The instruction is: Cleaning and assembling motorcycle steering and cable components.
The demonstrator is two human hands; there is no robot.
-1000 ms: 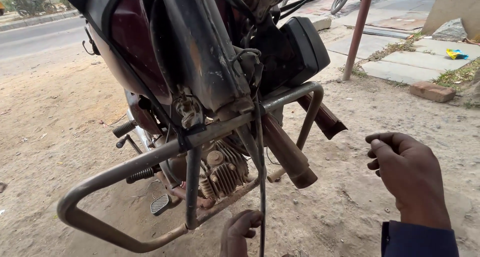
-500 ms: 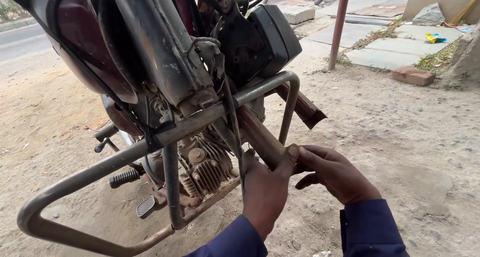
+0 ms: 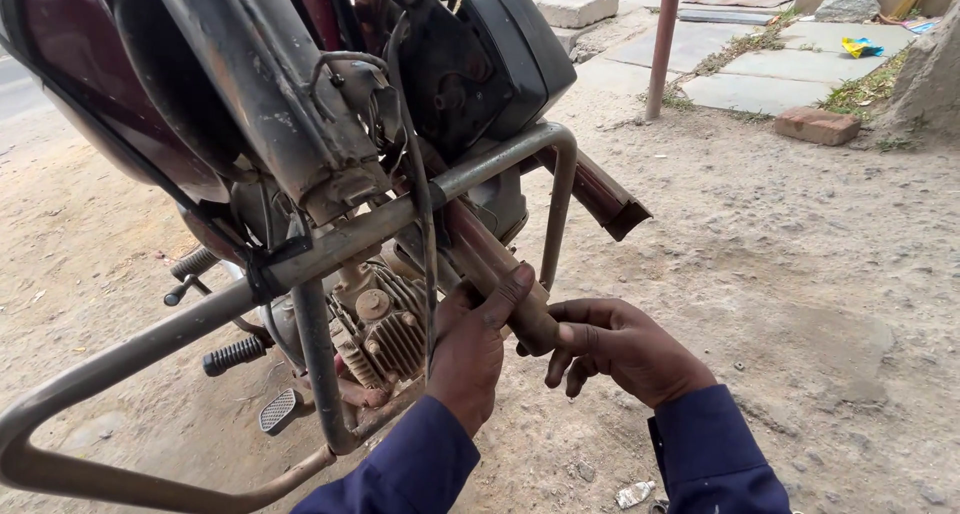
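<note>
A maroon motorcycle with no front wheel stands on sandy ground, its front end towards me. My left hand wraps around the lower end of the rusty left fork leg, thumb laid along the tube. My right hand cups the very bottom of the same fork leg from the right, fingers curled under it. The other fork leg sticks out free behind. A black cable hangs down just in front of my left hand. Both sleeves are dark blue.
A grey crash guard bar runs across in front of the finned engine. A footpeg and brake pedal sit low on the left. A red pole, a brick and paving slabs lie behind.
My left hand rose from low near the ground onto the fork leg. My right hand came in from the right and closed under the fork's end. The view shifted closer.
</note>
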